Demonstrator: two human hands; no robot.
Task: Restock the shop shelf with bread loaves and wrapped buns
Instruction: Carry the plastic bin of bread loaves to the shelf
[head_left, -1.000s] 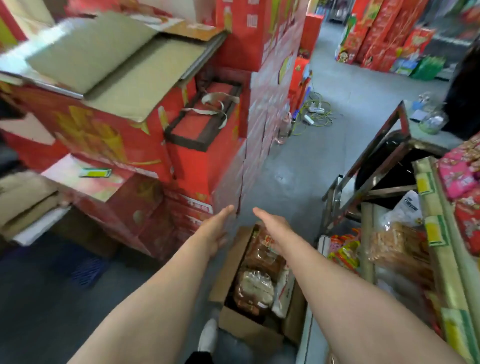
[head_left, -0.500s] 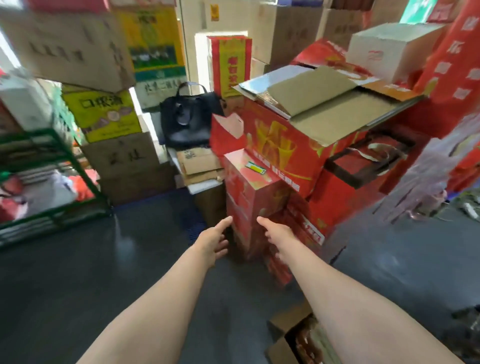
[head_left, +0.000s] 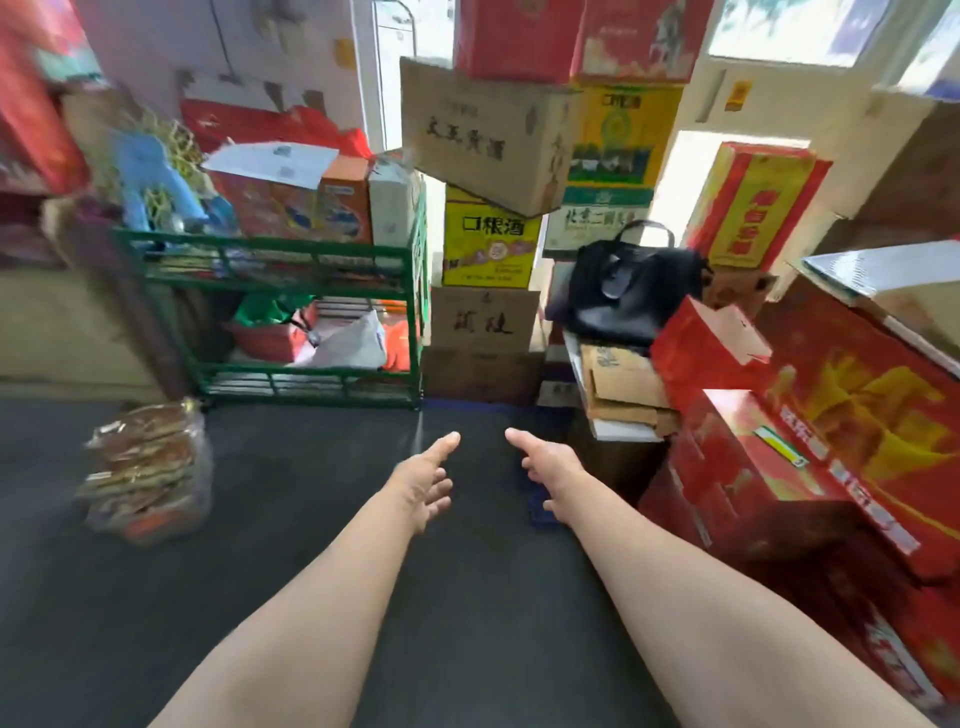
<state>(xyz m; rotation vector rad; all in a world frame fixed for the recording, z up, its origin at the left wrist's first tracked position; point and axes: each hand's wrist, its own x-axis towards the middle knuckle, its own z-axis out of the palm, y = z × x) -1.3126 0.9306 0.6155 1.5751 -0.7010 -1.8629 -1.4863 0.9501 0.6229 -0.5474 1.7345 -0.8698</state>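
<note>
We hold both arms out over the dark floor, empty. Our left hand (head_left: 426, 480) has its fingers loosely spread and gripping nothing; our right hand (head_left: 545, 470) is likewise relaxed, thumb stretched forward, fingers hanging apart.

The task's goods in sight are a clear plastic bag of packaged baked goods (head_left: 148, 470) standing on the floor to our left, well apart from either hand and just in front of the green metal rack (head_left: 291, 260). Blur hides whether it holds loaves or wrapped buns.

We judge that the bag will be light but bulky, its film slippery and crinkly, its contents soft and easily crushed. So we would gather the loose plastic at the top in one hand and support the bottom with the other, rather than squeeze the sides. The stacked cartons (head_left: 488, 135) and black handbag (head_left: 631, 291) ahead play no part.
</note>
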